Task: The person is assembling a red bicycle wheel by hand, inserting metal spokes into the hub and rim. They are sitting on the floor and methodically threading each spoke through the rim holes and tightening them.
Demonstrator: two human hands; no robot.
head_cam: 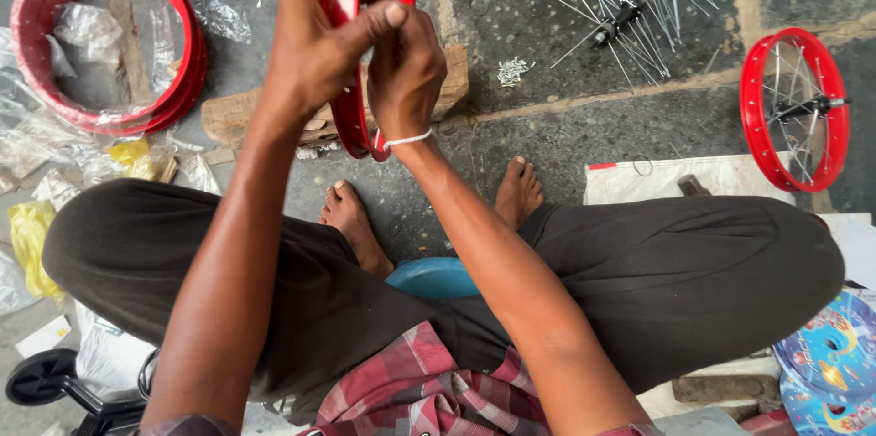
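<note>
At far left of the floor (511,135), stack of red rims (108,117) in clear plastic wrap, no spokes in them, so not started. Beside them, yellow bags (32,240) and more wrap.

In the middle, top edge of view: left hand (315,44) closed around one red rim (351,80), held upright over a wooden block (453,80). Right hand (406,71) closed too, fingers pinched at the inner side of the same rim, touching the left thumb; what is between the fingertips, cannot tell. Few thin spokes visible inside this rim at top, hub not visible, so judged as early or middle of lacing, much left.

Below the hands, two bare feet (438,208) on the floor, dark trousers, a blue seat (433,276).

To the right, small heap of nipples (513,71), then hubs with loose spokes (630,3), waiting, not yet in any rim.

Near right edge, laced wheel (794,108) in red, hub and spokes in place, seemingly done, next to a white sack (657,181).
</note>
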